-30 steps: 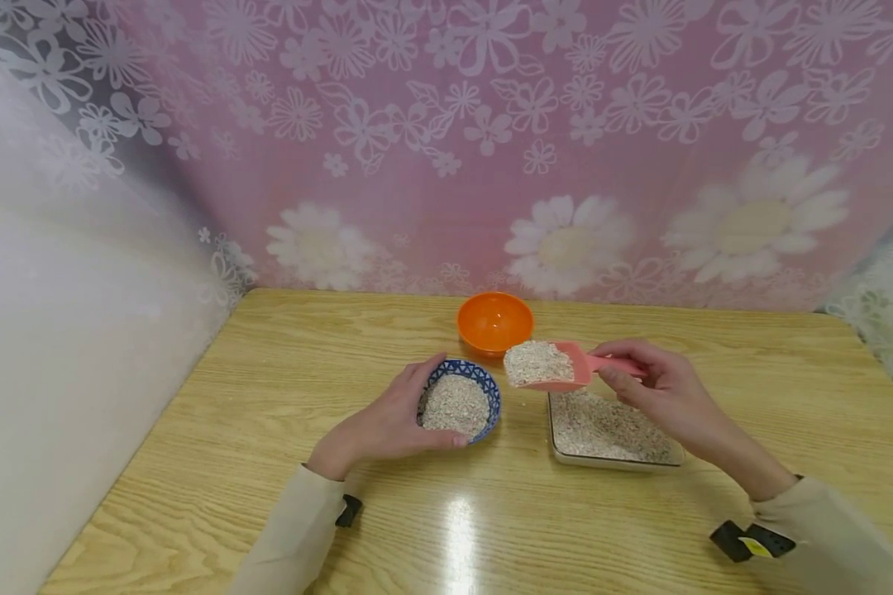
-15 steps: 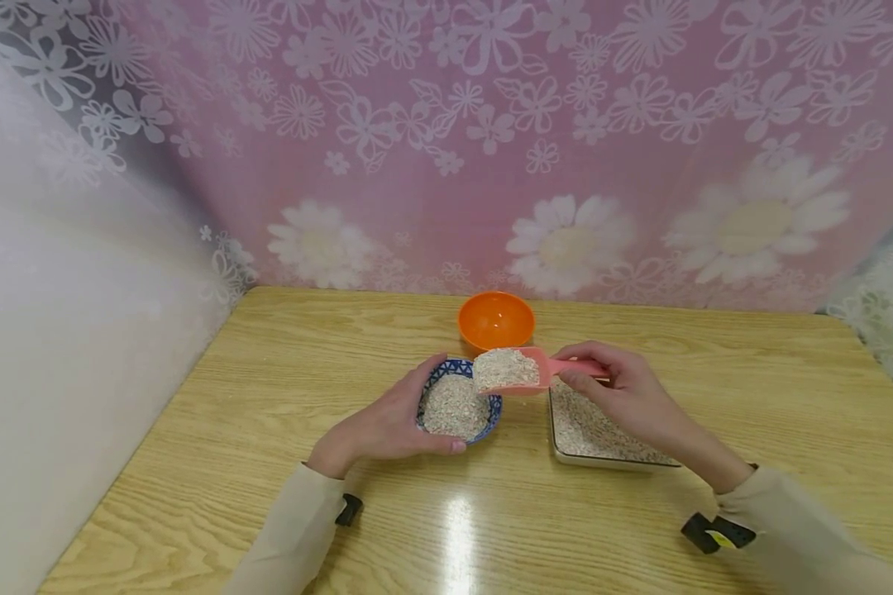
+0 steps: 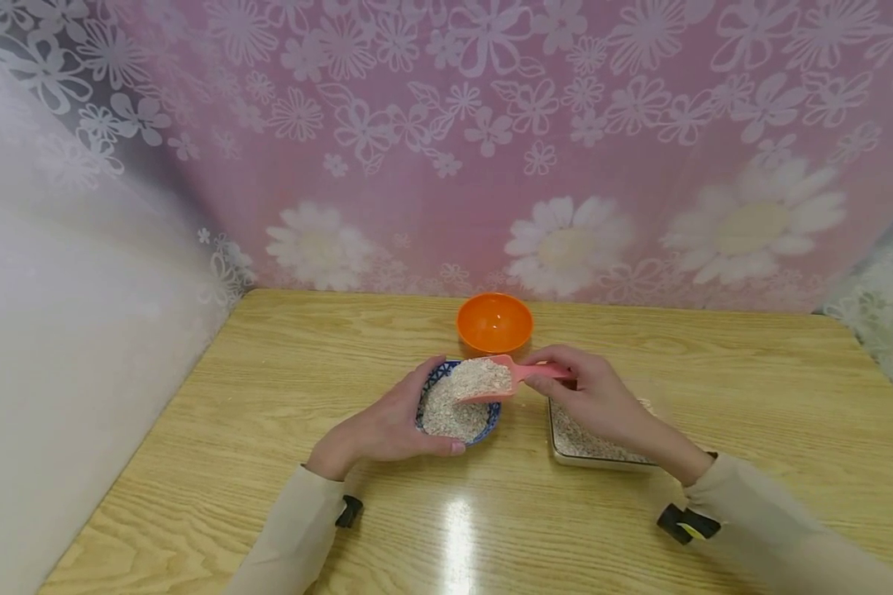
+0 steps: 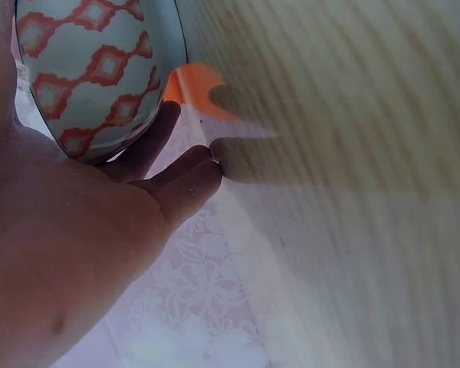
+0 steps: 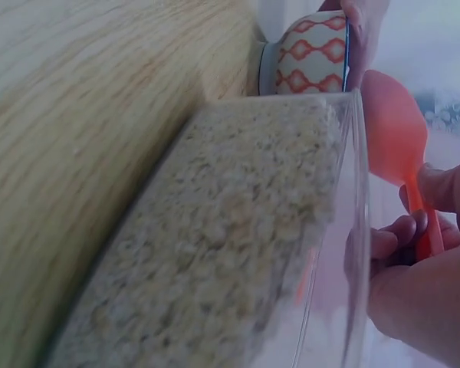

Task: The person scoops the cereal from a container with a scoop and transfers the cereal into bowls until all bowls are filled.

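Observation:
My left hand (image 3: 387,426) cups the side of a small blue-rimmed bowl (image 3: 446,417) that holds pale flaky grain; in the left wrist view the bowl (image 4: 100,69) shows a red diamond pattern against my palm (image 4: 77,230). My right hand (image 3: 591,397) pinches the handle of a pink scoop (image 3: 502,376), heaped with grain and tilted over the bowl. From the right wrist the scoop (image 5: 395,138) shows from underneath beside my fingers (image 5: 402,238). A clear rectangular tray (image 3: 599,456) of the same grain (image 5: 215,230) lies under my right hand.
An orange bowl (image 3: 494,322) stands behind the blue-rimmed bowl near the back of the wooden table (image 3: 268,463). A pink flowered curtain (image 3: 491,140) hangs behind the table, and a white one (image 3: 59,330) closes the left side.
My right hand has carried the loaded scoop leftward from above the tray to over the blue-rimmed bowl and begun tipping it. The left hand has stayed on the bowl.

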{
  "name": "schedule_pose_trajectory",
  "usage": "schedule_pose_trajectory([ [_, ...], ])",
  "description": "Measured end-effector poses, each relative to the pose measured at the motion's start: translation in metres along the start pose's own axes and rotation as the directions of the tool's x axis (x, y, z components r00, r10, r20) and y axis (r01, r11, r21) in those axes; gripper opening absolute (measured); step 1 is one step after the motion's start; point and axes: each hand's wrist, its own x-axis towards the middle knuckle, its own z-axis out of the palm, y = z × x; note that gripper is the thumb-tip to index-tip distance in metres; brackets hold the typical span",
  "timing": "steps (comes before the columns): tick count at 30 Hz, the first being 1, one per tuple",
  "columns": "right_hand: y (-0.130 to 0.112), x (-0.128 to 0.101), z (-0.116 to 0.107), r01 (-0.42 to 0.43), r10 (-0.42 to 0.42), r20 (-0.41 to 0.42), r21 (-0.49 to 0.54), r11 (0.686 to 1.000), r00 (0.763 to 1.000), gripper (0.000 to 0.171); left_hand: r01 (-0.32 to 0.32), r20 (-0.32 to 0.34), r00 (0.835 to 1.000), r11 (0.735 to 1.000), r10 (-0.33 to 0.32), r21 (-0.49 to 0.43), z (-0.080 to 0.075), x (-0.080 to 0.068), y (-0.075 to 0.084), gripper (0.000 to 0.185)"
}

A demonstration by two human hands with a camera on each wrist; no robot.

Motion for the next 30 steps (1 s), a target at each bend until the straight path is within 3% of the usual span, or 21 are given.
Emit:
schedule_pose_trajectory([
  [8, -0.011, 0.009, 0.010, 0.016, -0.015, 0.016, -0.122, 0.992, 1.000, 0.017, -0.024, 0.004, 1.000, 1.000, 0.024, -0.015, 0.000, 0.001, -0.003, 0.121],
  [12, -0.017, 0.013, 0.012, 0.079, -0.077, 0.019, -0.186, 0.979, 0.997, 0.015, -0.049, 0.001, 0.999, 0.998, 0.049, -0.029, 0.001, 0.003, -0.004, 0.119],
  [21, -0.032, 0.022, 0.010, 0.188, -0.179, 0.057, -0.265, 0.946, 0.982, 0.014, -0.021, 0.001, 1.000, 1.000, 0.021, -0.012, 0.001, 0.002, -0.003, 0.121],
  [30, -0.046, 0.028, 0.002, 0.248, -0.219, 0.122, -0.345, 0.905, 0.968, 0.016, -0.011, -0.002, 1.000, 1.000, 0.011, -0.007, 0.000, 0.002, -0.002, 0.120],
])
